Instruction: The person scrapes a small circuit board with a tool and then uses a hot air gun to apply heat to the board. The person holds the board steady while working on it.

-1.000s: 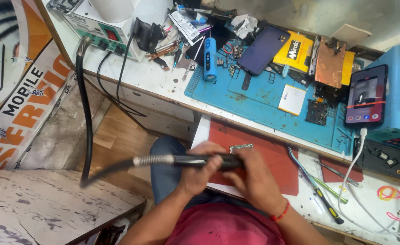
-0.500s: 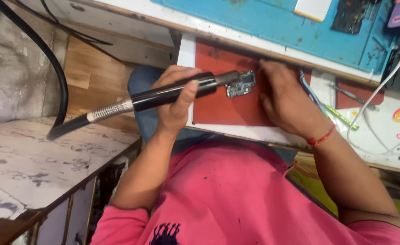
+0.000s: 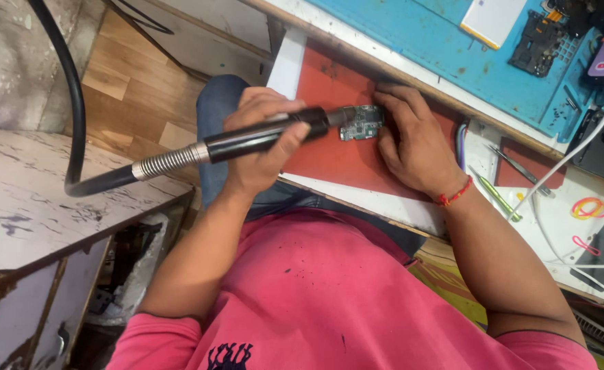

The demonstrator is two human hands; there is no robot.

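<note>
Left hand (image 3: 261,147) wraps shut around the black handpiece (image 3: 261,137), its hose (image 3: 76,137) trailing off the bench's left edge. The nozzle meets the circuit board (image 3: 361,123) on the red mat (image 3: 329,157), near its front edge. Right hand (image 3: 411,144) lies flat, fingertips pinning the board. Risks: hose drag could swing the nozzle; close fingertips could be burned; the board may skid.
</note>
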